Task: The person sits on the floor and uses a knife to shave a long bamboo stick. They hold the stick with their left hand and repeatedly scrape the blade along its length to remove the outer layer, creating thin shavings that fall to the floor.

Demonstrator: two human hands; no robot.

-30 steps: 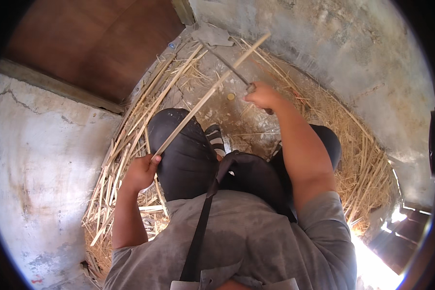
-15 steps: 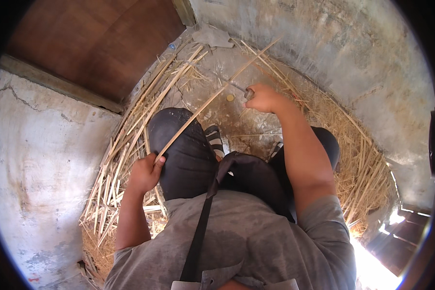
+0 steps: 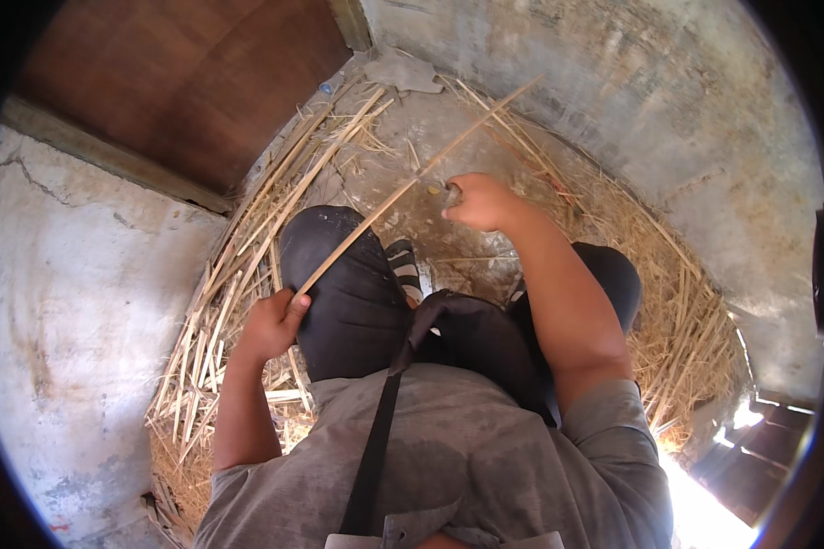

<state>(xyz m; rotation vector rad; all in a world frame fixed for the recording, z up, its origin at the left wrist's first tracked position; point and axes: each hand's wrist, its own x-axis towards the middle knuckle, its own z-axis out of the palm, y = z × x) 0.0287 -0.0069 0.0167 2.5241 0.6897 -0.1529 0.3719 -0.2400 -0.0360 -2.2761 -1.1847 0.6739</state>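
My left hand (image 3: 275,325), beside my left knee, is closed around the lower end of a long bamboo strip (image 3: 375,215). The strip slants up and away to the right, passing over the knee. My right hand (image 3: 478,201) is closed on the handle of a knife (image 3: 434,186), close to the middle of the strip. Little of the blade shows now, and I cannot tell whether it touches the strip.
Split strips (image 3: 238,265) lie piled along the left side. Shavings and more strips (image 3: 687,357) heap along the right. A stained wall (image 3: 613,82) curves behind, and a brown wooden panel (image 3: 183,91) stands at the upper left. A striped sandal (image 3: 402,264) shows between my knees.
My right hand has moved left and slightly nearer with the knife, whose blade showed longer before. The strip's far end has shifted a little to the right. My left hand keeps its grip.
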